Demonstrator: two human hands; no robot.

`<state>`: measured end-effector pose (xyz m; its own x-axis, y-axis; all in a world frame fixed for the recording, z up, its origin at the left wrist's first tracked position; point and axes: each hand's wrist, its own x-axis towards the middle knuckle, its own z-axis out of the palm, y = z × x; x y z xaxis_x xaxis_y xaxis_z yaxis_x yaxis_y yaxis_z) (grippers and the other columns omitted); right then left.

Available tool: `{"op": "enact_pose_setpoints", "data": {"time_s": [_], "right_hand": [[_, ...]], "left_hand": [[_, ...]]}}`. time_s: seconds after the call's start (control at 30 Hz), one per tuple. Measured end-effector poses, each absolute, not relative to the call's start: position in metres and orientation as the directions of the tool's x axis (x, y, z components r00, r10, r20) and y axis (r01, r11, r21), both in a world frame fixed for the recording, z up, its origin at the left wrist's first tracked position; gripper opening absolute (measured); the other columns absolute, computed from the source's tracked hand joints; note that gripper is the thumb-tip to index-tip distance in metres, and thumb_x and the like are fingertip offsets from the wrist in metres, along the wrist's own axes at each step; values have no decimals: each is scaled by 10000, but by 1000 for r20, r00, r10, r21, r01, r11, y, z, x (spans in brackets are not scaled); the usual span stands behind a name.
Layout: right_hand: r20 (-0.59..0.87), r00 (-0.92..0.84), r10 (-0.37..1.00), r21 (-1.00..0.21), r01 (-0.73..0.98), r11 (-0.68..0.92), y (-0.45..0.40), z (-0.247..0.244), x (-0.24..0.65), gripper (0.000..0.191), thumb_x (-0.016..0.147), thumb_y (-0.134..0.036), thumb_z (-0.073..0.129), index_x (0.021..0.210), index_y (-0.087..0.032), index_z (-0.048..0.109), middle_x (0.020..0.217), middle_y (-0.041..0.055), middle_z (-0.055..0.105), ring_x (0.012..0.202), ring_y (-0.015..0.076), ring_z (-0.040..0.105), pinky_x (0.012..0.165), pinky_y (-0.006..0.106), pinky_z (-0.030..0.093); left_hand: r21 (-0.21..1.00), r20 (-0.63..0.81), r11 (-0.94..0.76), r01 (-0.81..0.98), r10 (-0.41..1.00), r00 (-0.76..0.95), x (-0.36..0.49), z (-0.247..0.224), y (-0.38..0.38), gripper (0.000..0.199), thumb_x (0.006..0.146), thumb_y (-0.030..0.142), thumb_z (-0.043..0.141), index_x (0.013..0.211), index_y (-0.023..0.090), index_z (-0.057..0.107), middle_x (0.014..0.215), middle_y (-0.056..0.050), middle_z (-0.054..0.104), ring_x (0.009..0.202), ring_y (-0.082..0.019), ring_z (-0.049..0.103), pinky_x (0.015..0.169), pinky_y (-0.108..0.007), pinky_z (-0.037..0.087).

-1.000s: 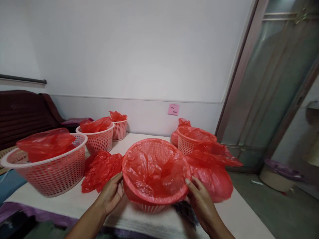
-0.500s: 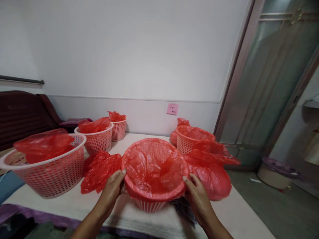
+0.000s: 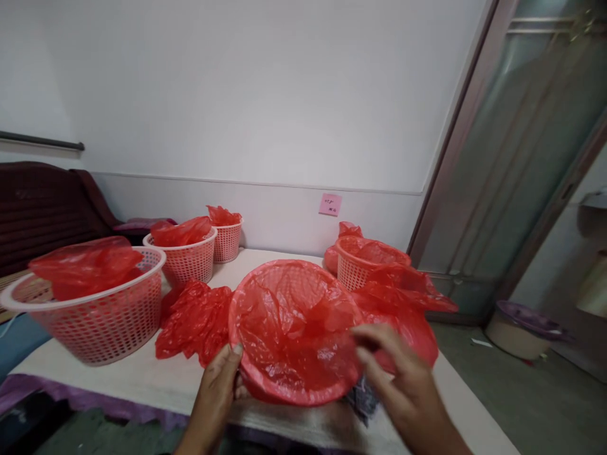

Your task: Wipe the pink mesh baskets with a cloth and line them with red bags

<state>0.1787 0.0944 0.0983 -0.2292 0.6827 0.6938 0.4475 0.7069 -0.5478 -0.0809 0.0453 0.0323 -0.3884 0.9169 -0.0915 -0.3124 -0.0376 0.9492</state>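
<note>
A plastic basket (image 3: 237, 316) lined with a thin red plastic bag (image 3: 289, 341) is in front of me, its mouth tilted toward me. The bag is folded over the rim all round. My left hand (image 3: 219, 382) grips the rim at the near left, thumb on top and fingers underneath. At the right side of the basket my right hand (image 3: 403, 379), blurred, is off the rim with its fingers apart. A crumpled red bag (image 3: 196, 322) lies left of the basket. Beneath my right hand is a dark, stringy bundle (image 3: 364, 399), partly hidden.
On the white-covered table (image 3: 142, 385) stand a large pink basket (image 3: 114, 322), a medium one (image 3: 192, 262) and a small one (image 3: 228, 243), each holding red plastic. At the right are a filled red bag (image 3: 420, 335) and a lined basket (image 3: 348, 268). A bucket (image 3: 515, 335) stands on the floor.
My right hand has let go of the right rim and moved right. The lined basket has tipped further toward me. My left hand still grips it, slightly lower.
</note>
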Motion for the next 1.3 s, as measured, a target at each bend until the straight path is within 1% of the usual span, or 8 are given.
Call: {"op": "enact_pose_setpoints", "data": {"time_s": [0.07,0.2,0.57,0.73,0.87,1.03,1.13,1.3], "right_hand": [[652,-518,553,-342,450,825,80,96,154,226,868,-208,549,1084,-243,606,996,32,673,923,193,624,817,315,499],[650,-632,421,-121,461,879,75,64,124,294,835,-109,511,1112,-189,571,936,60,663,813,221,595,739,364,487],[768,-538,349,-41,502,864,89,31,121,258,942,-104,350,1026,-152,590,795,54,614,712,194,506,663,333,365],[778,-553,299,37,515,856,82,19,118,259,958,-141,339,1024,-132,590,773,58,609,695,197,503,662,349,353],[781,-556,283,75,534,842,80,11,119,254,953,-126,343,1024,-129,587,769,61,611,694,197,519,667,353,365],[799,-557,226,158,558,815,77,3,117,236,909,-71,388,1016,-139,587,734,45,624,642,183,533,639,343,380],[751,-579,318,103,579,809,70,10,121,231,863,-68,462,1027,-174,587,769,38,650,669,190,578,658,341,433],[537,-664,521,-365,373,853,66,57,144,321,847,-219,588,1163,-256,551,1006,44,674,901,191,653,753,278,528]], "left_hand": [[956,-64,-65,-285,905,-420,-76,31,48,428,718,620,663,783,212,549,529,72,521,445,-103,481,441,-219,435],[959,-13,-117,-257,890,-455,-70,30,54,445,720,650,636,772,218,546,545,72,516,438,-100,459,418,-213,398],[962,-27,-118,-245,855,-518,-91,34,40,463,713,657,633,700,202,546,587,35,561,479,-123,528,439,-247,474],[962,-130,34,-272,930,-344,-87,31,32,505,647,674,688,662,196,524,517,7,594,430,-133,547,396,-246,464],[937,-190,59,-344,913,-361,-71,32,34,548,511,603,819,630,212,454,502,13,615,455,-141,588,448,-254,505],[876,-192,-6,-482,913,-360,-60,28,31,472,530,483,861,727,203,536,634,33,645,566,-144,626,554,-279,549],[875,-160,-20,-484,931,-328,-59,22,27,422,580,469,838,772,200,576,609,23,648,541,-157,622,539,-280,528],[856,-191,34,-517,949,-253,-43,12,17,547,543,544,829,922,196,645,639,-28,695,477,-185,613,500,-306,489]]}}
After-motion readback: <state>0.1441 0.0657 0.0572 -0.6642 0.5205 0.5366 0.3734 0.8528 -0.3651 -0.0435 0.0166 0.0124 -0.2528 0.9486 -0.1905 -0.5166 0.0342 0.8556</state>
